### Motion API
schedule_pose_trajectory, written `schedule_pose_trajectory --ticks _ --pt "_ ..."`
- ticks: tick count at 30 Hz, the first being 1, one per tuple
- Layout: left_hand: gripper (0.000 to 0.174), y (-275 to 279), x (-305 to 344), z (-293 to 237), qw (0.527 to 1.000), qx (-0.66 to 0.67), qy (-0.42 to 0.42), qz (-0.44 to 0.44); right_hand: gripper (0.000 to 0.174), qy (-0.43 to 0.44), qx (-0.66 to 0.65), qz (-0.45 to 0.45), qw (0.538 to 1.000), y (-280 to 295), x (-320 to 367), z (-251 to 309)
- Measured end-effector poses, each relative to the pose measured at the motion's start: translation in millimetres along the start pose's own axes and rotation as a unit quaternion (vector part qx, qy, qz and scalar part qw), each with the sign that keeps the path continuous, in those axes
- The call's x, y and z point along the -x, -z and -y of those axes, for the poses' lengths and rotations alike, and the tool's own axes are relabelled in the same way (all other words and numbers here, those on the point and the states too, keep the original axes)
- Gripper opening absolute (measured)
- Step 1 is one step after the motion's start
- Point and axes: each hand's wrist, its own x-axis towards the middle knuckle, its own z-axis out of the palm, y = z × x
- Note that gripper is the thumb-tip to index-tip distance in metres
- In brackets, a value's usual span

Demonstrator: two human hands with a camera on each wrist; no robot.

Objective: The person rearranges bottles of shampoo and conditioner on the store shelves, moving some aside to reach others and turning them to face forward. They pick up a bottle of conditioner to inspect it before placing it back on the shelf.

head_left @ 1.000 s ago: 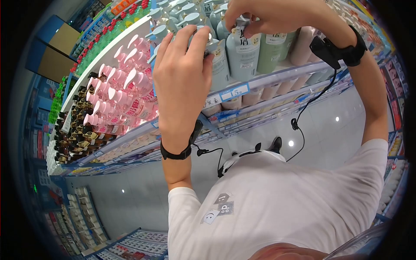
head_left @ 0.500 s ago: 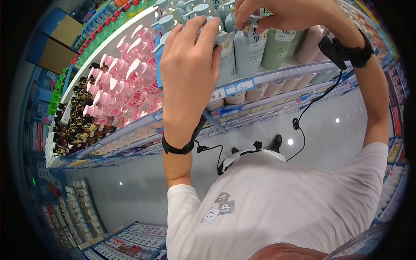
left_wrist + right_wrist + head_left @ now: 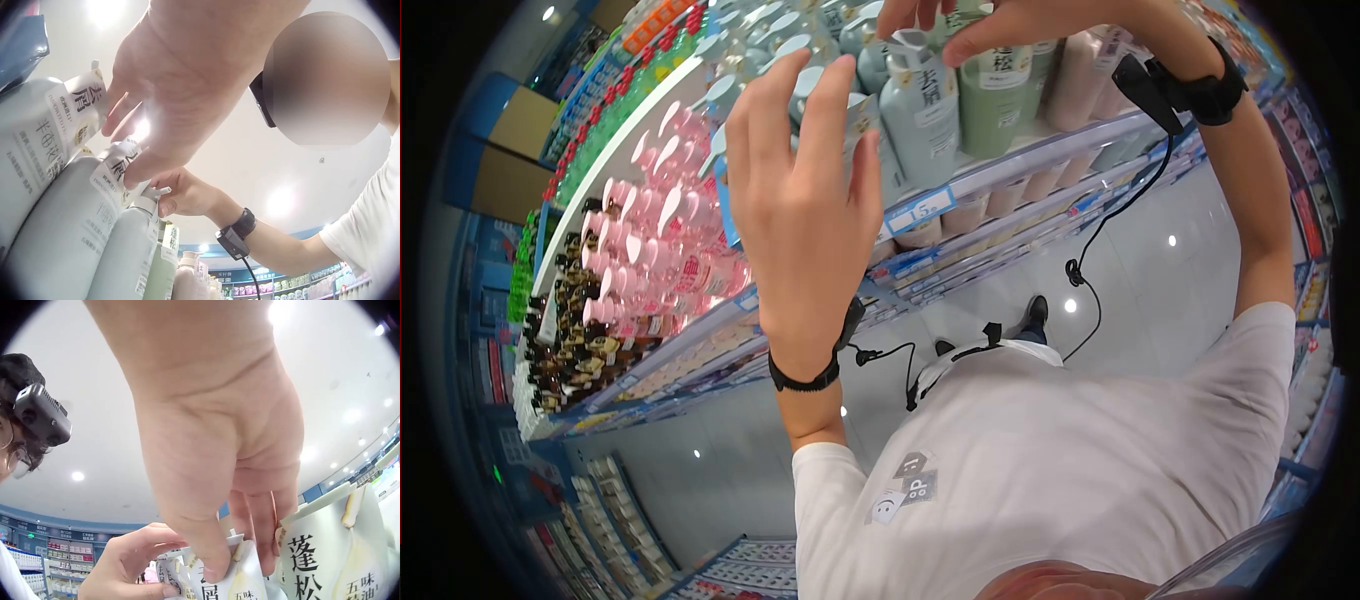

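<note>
My left hand (image 3: 805, 210) reaches over the front row of pale blue pump bottles, fingers spread and thumb held apart. In the left wrist view its thumb tip lies close to the paper tag (image 3: 114, 174) on a pale blue bottle (image 3: 62, 231). My right hand (image 3: 1025, 22) is above another pale blue pump bottle (image 3: 922, 120), thumb and fingers apart on either side of its pump top (image 3: 908, 42). In the right wrist view its straight thumb overlaps this bottle's tag (image 3: 247, 575), with the fingers behind. A green bottle (image 3: 990, 115) stands just right of it.
Pink pump bottles (image 3: 670, 215) and dark bottles (image 3: 565, 345) fill the shelf at left. Pinkish bottles (image 3: 1080, 85) stand right of the green ones. A price label (image 3: 920, 208) sits on the shelf edge. A black cable (image 3: 1115, 235) hangs from my right wrist.
My left fingers have spread and the thumb has moved away from the bottle top. My right thumb and fingers have opened wider around the pump top. The shelf has shifted left in view.
</note>
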Motion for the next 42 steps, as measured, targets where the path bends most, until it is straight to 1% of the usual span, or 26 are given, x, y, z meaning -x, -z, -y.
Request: schedule_pose_trajectory --ticks 1,3,4,5,6,7,8,9,11,12,13,15,16,18,22,25,27,28,30,31,34,36,37,39,40,42 --pt "0.046 -1 -1 -3 1.0 0.007 -0.005 0.0 0.04 -0.008 0.001 -0.004 1.0 5 7 0" --pt "0.041 -2 -3 -8 1.0 0.005 -0.011 0.009 0.04 -0.033 0.093 -0.024 0.995 15 22 1" --pt "0.041 -4 -3 -9 1.0 0.009 -0.015 0.01 0.04 -0.001 0.131 -0.027 0.991 19 30 3" --pt "0.036 -7 -3 -10 1.0 0.02 -0.007 0.023 0.04 -0.005 0.132 -0.03 0.991 21 33 1" --pt "0.032 -10 -3 -11 0.999 0.03 0.002 0.037 0.039 -0.052 0.112 -0.013 0.992 22 34 -1" --pt "0.032 -12 -5 -14 0.999 0.032 -0.003 0.038 0.038 -0.099 0.092 0.004 0.991 23 36 -3" --pt "0.03 -14 -8 -17 0.999 0.022 0.003 0.048 0.035 -0.091 0.085 0.01 0.992 22 37 -7" --pt "0.027 -16 -10 -20 0.998 0.013 0.008 0.058 0.035 -0.093 0.085 0.006 0.992 22 36 -12" --pt "0.026 -20 -10 -24 0.998 0.003 0.012 0.055 0.03 -0.026 0.088 0.046 0.995 23 30 -21" --pt "0.025 -22 -9 -25 0.998 -0.008 0.021 0.053 0.025 -0.052 0.107 0.069 0.99 25 27 -16" --pt "0.025 -24 -9 -26 0.998 -0.008 0.019 0.054 0.025 -0.053 0.106 0.066 0.991 27 24 -17" --pt "0.028 -26 -9 -27 0.998 -0.034 0.007 0.056 0.023 -0.027 0.137 0.097 0.985 29 21 -21" --pt "0.028 -28 -8 -28 0.998 -0.038 0.007 0.058 0.023 -0.023 0.135 0.096 0.986 29 22 -22" --pt "0.035 -33 -5 -29 0.999 -0.005 0.031 0.04 0.022 0.002 0.143 0.077 0.987 27 22 -25" --pt "0.04 -40 -2 -31 0.998 -0.023 0.044 0.025 0.021 0.022 0.127 0.094 0.987 28 17 -27" --pt "0.042 -40 -3 -31 0.998 -0.021 0.048 0.025 0.019 0.017 0.119 0.108 0.987 30 16 -24" --pt "0.046 -40 -3 -31 0.998 -0.037 0.037 0.028 0.02 0.053 0.103 0.092 0.989 28 15 -26" --pt "0.046 -41 -3 -31 0.998 -0.04 0.038 0.03 0.02 0.056 0.101 0.091 0.989 31 15 -22" --pt "0.047 -41 -2 -31 0.998 -0.044 0.035 0.026 0.022 0.012 0.117 0.129 0.985 37 17 -10" --pt "0.047 -42 -2 -31 0.998 -0.045 0.036 0.026 0.022 0.013 0.116 0.13 0.985 37 17 -11" --pt "0.046 -42 -2 -32 0.998 -0.046 0.036 0.024 0.024 0.033 0.103 0.127 0.986 37 18 -14" --pt "0.045 -42 -3 -33 0.998 -0.045 0.039 0.028 0.024 0.068 0.121 0.123 0.983 38 21 -14" --pt "0.045 -42 -3 -33 0.998 -0.046 0.04 0.028 0.024 0.069 0.121 0.123 0.983 40 20 -11" --pt "0.045 -42 -3 -32 0.998 -0.046 0.036 0.03 0.025 0.002 0.143 0.17 0.975 42 15 0" --pt "0.045 -42 -3 -32 0.998 -0.046 0.037 0.03 0.025 0.003 0.143 0.172 0.975 40 19 -2" --pt "0.045 -42 -2 -32 0.998 -0.047 0.038 0.034 0.026 0.11 0.127 0.074 0.983 33 30 -9"
